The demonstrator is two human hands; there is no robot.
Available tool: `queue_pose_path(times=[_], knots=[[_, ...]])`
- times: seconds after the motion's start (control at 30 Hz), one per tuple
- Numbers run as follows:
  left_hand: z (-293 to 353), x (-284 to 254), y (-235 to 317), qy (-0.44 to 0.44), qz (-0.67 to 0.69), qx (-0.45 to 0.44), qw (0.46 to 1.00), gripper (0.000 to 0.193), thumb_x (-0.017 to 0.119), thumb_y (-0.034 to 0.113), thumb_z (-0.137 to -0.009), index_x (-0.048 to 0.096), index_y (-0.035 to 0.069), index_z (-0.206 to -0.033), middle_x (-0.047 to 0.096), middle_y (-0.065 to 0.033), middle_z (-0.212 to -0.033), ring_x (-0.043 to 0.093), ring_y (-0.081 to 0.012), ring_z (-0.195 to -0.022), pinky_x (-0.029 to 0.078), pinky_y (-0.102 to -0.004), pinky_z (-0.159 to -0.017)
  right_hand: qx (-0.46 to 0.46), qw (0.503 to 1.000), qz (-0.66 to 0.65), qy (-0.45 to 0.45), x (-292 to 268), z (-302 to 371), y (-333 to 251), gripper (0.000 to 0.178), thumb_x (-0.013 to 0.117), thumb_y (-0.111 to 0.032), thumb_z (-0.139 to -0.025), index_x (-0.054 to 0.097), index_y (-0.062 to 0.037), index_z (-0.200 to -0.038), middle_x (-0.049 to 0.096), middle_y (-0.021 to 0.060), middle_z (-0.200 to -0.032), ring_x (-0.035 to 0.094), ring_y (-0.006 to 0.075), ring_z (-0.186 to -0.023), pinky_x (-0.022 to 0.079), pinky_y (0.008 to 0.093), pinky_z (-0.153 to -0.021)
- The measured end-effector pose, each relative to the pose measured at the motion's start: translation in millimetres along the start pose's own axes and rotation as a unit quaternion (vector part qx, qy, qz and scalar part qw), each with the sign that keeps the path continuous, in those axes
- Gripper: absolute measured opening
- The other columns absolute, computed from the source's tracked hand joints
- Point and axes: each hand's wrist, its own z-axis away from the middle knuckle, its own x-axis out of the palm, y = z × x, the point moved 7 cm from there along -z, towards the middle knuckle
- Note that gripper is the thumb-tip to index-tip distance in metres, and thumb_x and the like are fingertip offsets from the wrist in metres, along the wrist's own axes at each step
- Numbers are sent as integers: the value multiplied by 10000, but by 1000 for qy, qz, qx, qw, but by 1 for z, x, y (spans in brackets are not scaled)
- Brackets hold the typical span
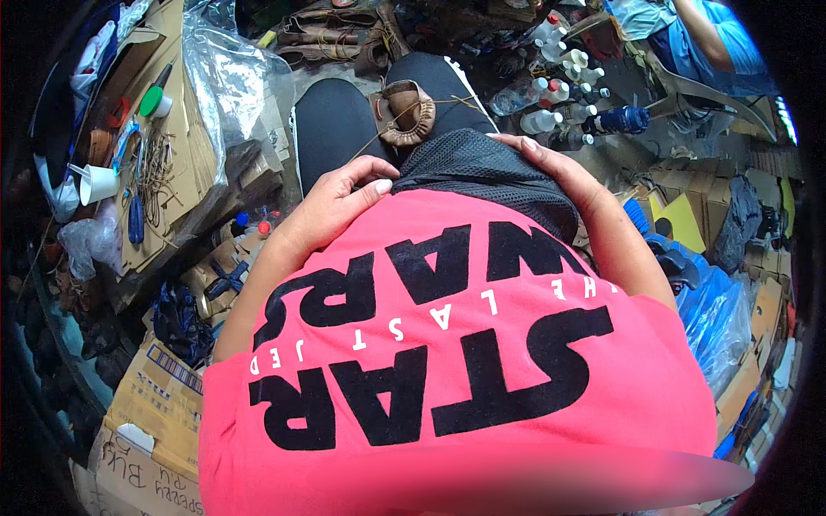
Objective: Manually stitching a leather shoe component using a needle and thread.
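Note:
My left hand (351,191) is at the left edge of a black mesh cloth (490,168) spread over my lap. Its fingers are bent, with thumb and forefinger close together at the cloth's edge. My right hand (555,165) lies along the right side of the same cloth, fingers stretched out and thumb apart; part of it is hidden by the cloth. Just beyond, between my black-covered knees (331,125), rests a brown leather shoe upper (406,116) with a gathered, stitched rim. Loose tan threads trail from it to both sides. Neither hand touches it.
At left, a cardboard-covered bench (185,129) bears a white cup (98,183), a blue-handled tool (136,220) and clear plastic sheeting (237,77). Several bottles (544,120) stand ahead right. Another person's arm (705,34) shows at upper right. Cardboard boxes (155,413) lie at lower left.

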Motion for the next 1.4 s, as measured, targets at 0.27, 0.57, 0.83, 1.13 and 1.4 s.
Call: queue_pose_path(times=[0.27, 0.57, 0.83, 1.13, 1.4], knots=[[1, 1, -1, -2, 7, -5, 1000, 280, 523, 232, -923, 551, 27, -1112, 525, 6, -944, 460, -72, -883, 377, -212, -806, 29, 997, 63, -39, 2, -1, -20, 575, 590, -388, -821, 475, -142, -1328, 440, 116, -1340, 401, 228, -1237, 271, 316, -1049], [0, 2, -4, -3, 23, -11, 1000, 274, 533, 209, -917, 548, 28, -1121, 523, 10, -943, 461, -70, -903, 378, -213, -825, 9, 999, 32, -16, 3, -2, -20, 632, 531, -421, -848, 416, -54, -1350, 473, 100, -1283, 428, 188, -1191, 269, 296, -1040], [-3, -13, 23, 81, -190, 120, 971, 243, 571, 154, -868, 599, 22, -1071, 589, -63, -974, 546, -148, -949, 425, -273, -843, -123, 957, 260, 47, -10, 20, -61, 410, 566, -340, -870, 588, -79, -1186, 510, 99, -1178, 456, 195, -1127, 340, 313, -972], [1, -18, 0, -28, -51, -13, 998, 218, 577, 105, -872, 610, 8, -1064, 612, -60, -978, 543, -95, -908, 441, -246, -841, -191, 903, 385, 16, 45, 16, -107, 124, 658, -102, -800, 672, -32, -901, 616, 82, -858, 603, 208, -795, 467, 305, -706], [45, -44, -24, -4, -123, -78, 989, 174, 616, 114, -833, 625, -1, -963, 627, -23, -798, 552, -72, -749, 461, -238, -700, -234, 831, 489, -121, 94, -51, -124, 157, 658, -120, -785, 665, -41, -920, 604, 115, -846, 594, 274, -797, 468, 332, -707]])
